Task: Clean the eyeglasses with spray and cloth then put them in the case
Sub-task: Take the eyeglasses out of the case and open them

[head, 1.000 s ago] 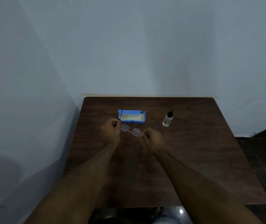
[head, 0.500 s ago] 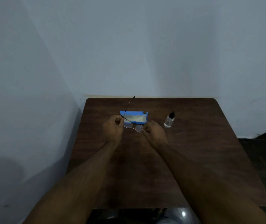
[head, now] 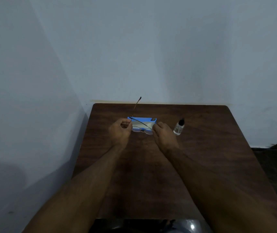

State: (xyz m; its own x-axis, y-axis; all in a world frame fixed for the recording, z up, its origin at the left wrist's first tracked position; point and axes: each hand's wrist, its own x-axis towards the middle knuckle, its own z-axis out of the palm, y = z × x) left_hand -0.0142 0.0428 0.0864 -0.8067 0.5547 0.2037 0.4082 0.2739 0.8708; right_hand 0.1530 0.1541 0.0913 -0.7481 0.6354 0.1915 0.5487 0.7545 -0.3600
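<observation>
Thin wire-rimmed eyeglasses [head: 142,130] hang just above the open blue case [head: 142,119], lenses facing me. My left hand [head: 120,132] pinches the left end of the frame, and that temple arm sticks up and away toward the wall. My right hand [head: 163,134] pinches the right end, where the other temple lies folded across the lenses. The case shows a pale lining; whether a cloth lies in it I cannot tell. A small clear spray bottle [head: 179,127] with a black cap stands right of my right hand.
The dark wooden table [head: 201,157] stands in a corner, with grey-blue walls at its far and left edges. A dark floor shows to the right of the table. Something shiny sits below the near edge.
Both hands have carried the eyeglasses away from me, from in front of the case to over it. The right temple has folded across the lenses, and the left one now points steeply up.
</observation>
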